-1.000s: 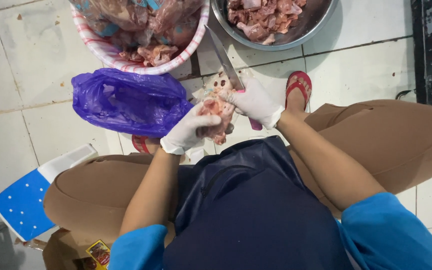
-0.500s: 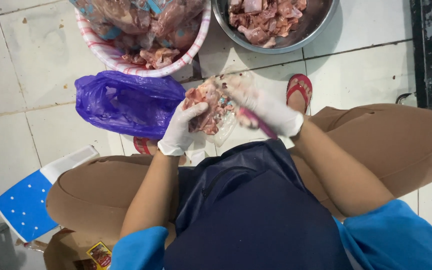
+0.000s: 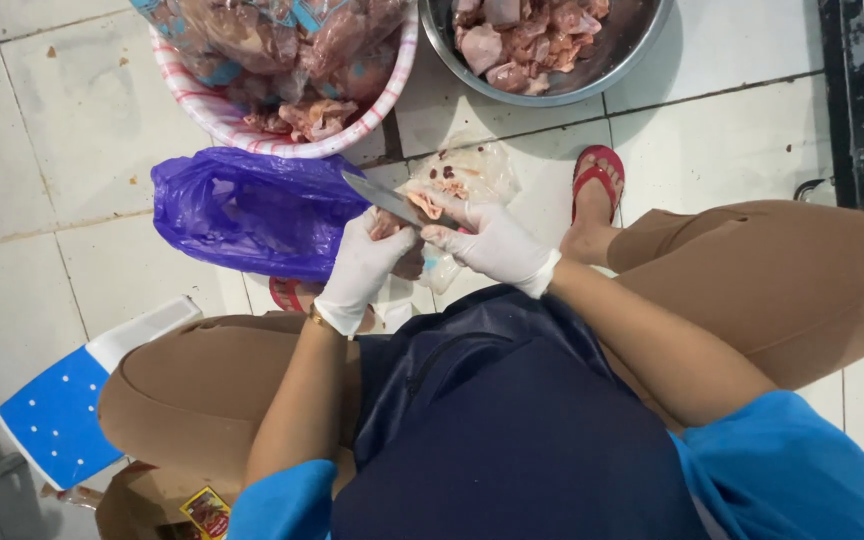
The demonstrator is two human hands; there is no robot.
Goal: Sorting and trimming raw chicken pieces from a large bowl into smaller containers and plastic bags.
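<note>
Meat, a small pinkish piece, sits between the person's two gloved hands just above the knees, mostly hidden by the fingers. The left hand curls around it from below, fingers closed on the piece. The right hand is closed on the handle of a knife, whose blade runs up and to the left across the meat and over the left fingertips, touching or nearly touching them. Under the hands a clear plastic sheet smeared with red scraps lies on the white tiled floor. Just to the left is a crumpled purple plastic bag. Farther out stand a striped plastic basin of bagged raw meat and a metal bowl of cut chunks. A red sandal shows on the right foot, a blue stool at lower left. The likely trouble lies in the grip: wet gloves on slick meat could let the piece slide, and with the edge lying so close over the left fingers a slip might cut glove or finger. Working in the air, with no board beneath, adds to that, and a dropped piece would land on the floor beside the sheet.
</note>
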